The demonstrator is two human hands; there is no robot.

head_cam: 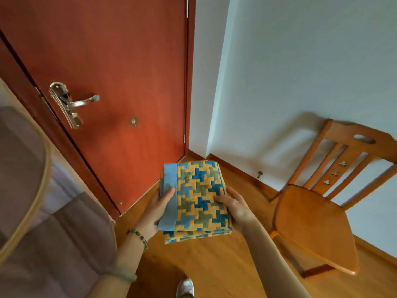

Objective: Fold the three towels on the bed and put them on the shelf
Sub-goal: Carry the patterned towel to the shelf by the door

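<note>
**Doorway corner, folded towels in both hands**

Reddish-brown and smooth, the door (120, 82) fills the upper left, with a curved metal handle (74, 103) on a long plate. Pale painted wall (290, 72) meets glossy wooden floor (214, 265) along a wood skirting. A wooden chair (311, 222) with a slatted back stands on the right, against the wall. A greyish-brown padded surface (64, 233) lies at the left.

The towels (199, 196) form a flat, rectangular folded bundle held in the air above the floor, between door and chair. They are yellow with interlocking blue and green blocks, and a plain blue strip runs down the left side.

The left hand (156, 211) grips the left edge, thumb on the blue strip, fingers underneath. The right hand (236, 207) grips the right edge, thumb on top. A beaded bracelet (137, 234) circles the left wrist.
</note>
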